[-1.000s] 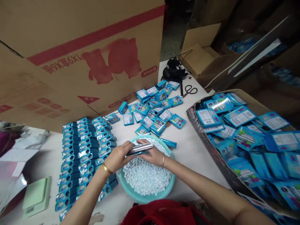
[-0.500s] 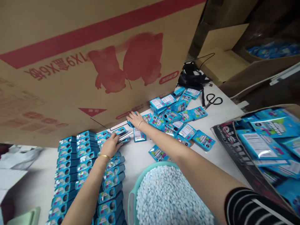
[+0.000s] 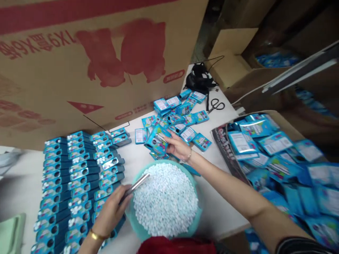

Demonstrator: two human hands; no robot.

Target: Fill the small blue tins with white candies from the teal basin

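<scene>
Left hand (image 3: pixel 111 211) clamped on a metal scoop (image 3: pixel 134 186) over the pellet-filled teal basin (image 3: pixel 197 215), right hand (image 3: pixel 178 146) gripping a blue box (image 3: pixel 156 141) just beyond its rim.

A shiny metal scoop (image 3: pixel 134 188) lies over a smooth plastic basin (image 3: pixel 137 229) of matt white pellets (image 3: pixel 166 201), beside glossy printed cardboard packs (image 3: pixel 157 140) and a matt corrugated box (image 3: pixel 79 70).

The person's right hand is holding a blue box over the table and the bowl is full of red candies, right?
Not quite. The head view shows the bowl full of white candies, not red. The right hand does hold a blue box over the table.
</scene>
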